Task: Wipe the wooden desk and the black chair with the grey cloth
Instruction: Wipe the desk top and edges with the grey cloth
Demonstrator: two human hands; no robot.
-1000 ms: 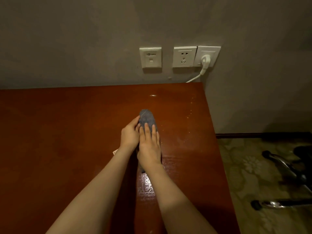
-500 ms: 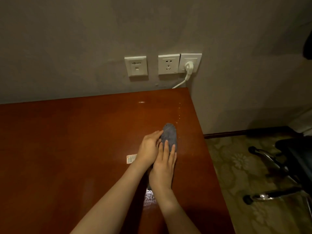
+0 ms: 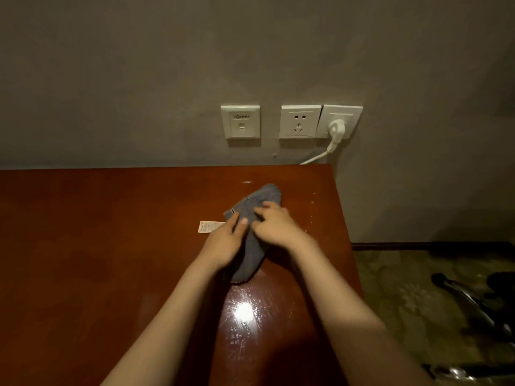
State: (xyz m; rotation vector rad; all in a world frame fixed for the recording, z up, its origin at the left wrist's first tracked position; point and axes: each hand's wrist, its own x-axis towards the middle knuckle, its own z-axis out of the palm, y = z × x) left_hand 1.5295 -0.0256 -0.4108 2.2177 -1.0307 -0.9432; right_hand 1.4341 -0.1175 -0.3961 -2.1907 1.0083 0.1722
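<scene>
The grey cloth (image 3: pixel 260 203) lies bunched on the reddish wooden desk (image 3: pixel 111 246), near its right edge. My left hand (image 3: pixel 227 240) holds the cloth's left side, thumb on top. My right hand (image 3: pixel 276 225) grips the cloth from the right with curled fingers. Both hands cover the cloth's middle. At the far right, only the black chair's (image 3: pixel 498 285) dark seat edge and chrome base legs show.
A small white paper label (image 3: pixel 207 227) lies on the desk just left of the cloth. Three wall plates hang above the desk's back edge; a white plug and cord (image 3: pixel 333 135) sit in the right one. Patterned carpet (image 3: pixel 404 302) lies right of the desk.
The cloth has gone from a narrow roll under flat fingers to a wider, spread bundle. My right hand's fingers have curled into it and my left hand has shifted onto its left side.
</scene>
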